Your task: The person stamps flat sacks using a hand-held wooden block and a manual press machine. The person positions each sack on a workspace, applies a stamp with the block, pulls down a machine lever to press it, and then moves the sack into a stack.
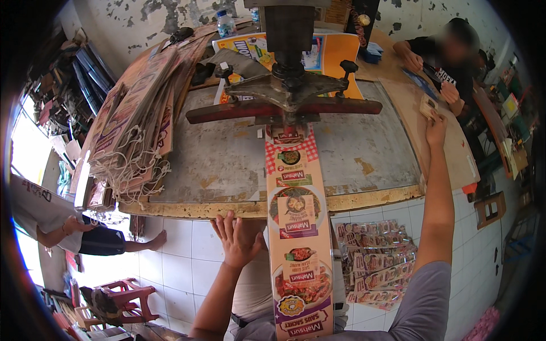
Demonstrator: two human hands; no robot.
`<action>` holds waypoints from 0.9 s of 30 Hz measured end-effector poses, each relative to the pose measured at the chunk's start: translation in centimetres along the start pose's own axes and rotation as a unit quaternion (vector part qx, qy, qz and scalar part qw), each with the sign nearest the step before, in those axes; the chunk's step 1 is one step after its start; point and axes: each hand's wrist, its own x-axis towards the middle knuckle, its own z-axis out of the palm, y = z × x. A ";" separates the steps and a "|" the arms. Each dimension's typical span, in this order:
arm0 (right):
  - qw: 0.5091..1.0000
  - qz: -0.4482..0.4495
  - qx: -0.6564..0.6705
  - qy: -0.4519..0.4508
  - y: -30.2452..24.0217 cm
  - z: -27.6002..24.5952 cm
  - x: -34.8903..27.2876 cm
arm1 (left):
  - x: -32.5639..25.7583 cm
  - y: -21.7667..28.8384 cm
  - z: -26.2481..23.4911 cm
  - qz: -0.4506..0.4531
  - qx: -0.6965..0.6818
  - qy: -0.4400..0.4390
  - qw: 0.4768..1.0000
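Note:
My left hand (234, 241) rests at the table's front edge, fingers stretched out and apart, holding nothing. Beside it a long printed strip (298, 244) with food pictures runs from under the press (290, 85) down over the edge toward my body. The press is dark metal with a reddish-brown crossbar. My right arm reaches far out to the right, where my right hand (437, 131) grips a small tan block-like thing (428, 107) with a dark patch on top. Its exact kind is unclear.
A pile of printed strips with white strings (133, 108) covers the table's left side. A co-worker (446, 62) sits at the far right, hands near my right hand. Another person (51, 221) stands at left. Packaged bundles (378, 261) lie on the floor near a red stool (128, 301).

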 end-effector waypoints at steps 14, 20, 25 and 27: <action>0.998 -0.005 -0.054 -0.012 -0.5 0.8 -0.9 | 0.2 0.1 -0.8 -0.001 0.006 -0.015 1.000; 0.994 -0.020 -0.097 -0.038 -0.2 -1.0 -4.6 | 0.7 0.9 -0.2 -0.008 -0.016 -0.014 1.000; 0.978 -0.028 -0.088 -0.189 -7.9 -6.8 -12.8 | 0.3 0.4 -0.7 -0.006 -0.007 0.000 1.000; 0.981 -0.054 -0.073 -0.170 -10.2 -10.9 -16.4 | 0.6 0.5 -0.1 0.004 -0.020 0.004 1.000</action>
